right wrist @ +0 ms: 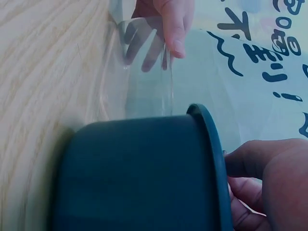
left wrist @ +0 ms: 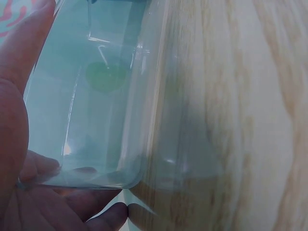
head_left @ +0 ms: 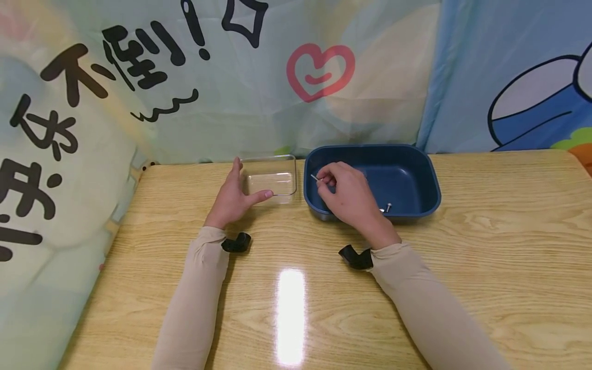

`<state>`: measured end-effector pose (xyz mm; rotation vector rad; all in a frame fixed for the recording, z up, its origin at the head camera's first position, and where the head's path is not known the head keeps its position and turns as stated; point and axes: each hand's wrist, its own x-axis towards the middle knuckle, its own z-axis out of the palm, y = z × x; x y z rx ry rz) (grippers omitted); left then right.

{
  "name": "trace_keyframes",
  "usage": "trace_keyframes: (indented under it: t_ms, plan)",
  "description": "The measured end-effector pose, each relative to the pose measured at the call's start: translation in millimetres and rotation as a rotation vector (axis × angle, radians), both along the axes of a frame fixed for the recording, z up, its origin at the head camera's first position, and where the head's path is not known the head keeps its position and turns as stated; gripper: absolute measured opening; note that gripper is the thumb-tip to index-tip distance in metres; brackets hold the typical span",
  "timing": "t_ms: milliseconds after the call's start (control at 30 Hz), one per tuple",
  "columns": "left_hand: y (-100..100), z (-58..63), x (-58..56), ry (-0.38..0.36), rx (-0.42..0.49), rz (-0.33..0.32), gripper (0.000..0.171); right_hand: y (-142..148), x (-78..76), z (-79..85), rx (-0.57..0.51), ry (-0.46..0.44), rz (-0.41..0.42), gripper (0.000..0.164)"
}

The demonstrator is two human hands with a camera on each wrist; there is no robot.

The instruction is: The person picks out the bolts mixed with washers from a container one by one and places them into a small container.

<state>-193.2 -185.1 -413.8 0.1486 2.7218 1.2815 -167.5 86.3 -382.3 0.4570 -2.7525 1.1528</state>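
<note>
My left hand (head_left: 233,199) holds the left end of a clear plastic container (head_left: 296,177), thumb along its front rim. In the left wrist view, fingers (left wrist: 109,216) curl around the container's end wall. My right hand (head_left: 348,196) is over the left part of a dark blue basin (head_left: 407,180) and pinches a thin silver screw (head_left: 315,178) between thumb and fingertips. Another small silver screw (head_left: 388,207) lies in the basin near its front wall, partly beside the wrist. In the right wrist view, the basin's wall covers most of the right hand's work.
Container and basin stand side by side at the back of the wooden table (head_left: 499,246), a narrow gap between them. A printed curtain (head_left: 370,113) hangs right behind. Black wrist mounts (head_left: 356,257) sit on both sleeves. A bright reflection lies on the tabletop in front.
</note>
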Motion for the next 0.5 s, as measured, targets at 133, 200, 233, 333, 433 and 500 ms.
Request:
trace_keyframes:
  t_ms: [133, 200, 233, 333, 433, 500]
  plan:
    - [0, 0.0, 0.2, 0.000, -0.008, 0.002, 0.120, -5, 0.2, 0.0, -0.004, 0.016, 0.011, 0.014]
    - [0, 0.0, 0.3, 0.000, -0.009, 0.003, 0.120, -7, 0.3, 0.2, -0.004, 0.026, 0.020, 0.014]
    - [0, 0.1, 0.4, 0.001, -0.010, 0.004, 0.120, -8, 0.1, 0.2, -0.003, 0.031, 0.024, 0.014]
    - [0, 0.0, 0.5, 0.004, -0.012, 0.006, 0.120, -12, -0.3, 0.4, -0.002, 0.044, 0.034, 0.014]
    - [0, 0.1, 0.7, 0.006, -0.013, 0.007, 0.120, -15, -0.7, 1.2, -0.002, 0.053, 0.042, 0.014]
    - [0, 0.1, 0.7, 0.005, -0.013, 0.006, 0.120, -17, -1.2, 1.6, -0.006, 0.057, 0.043, 0.014]
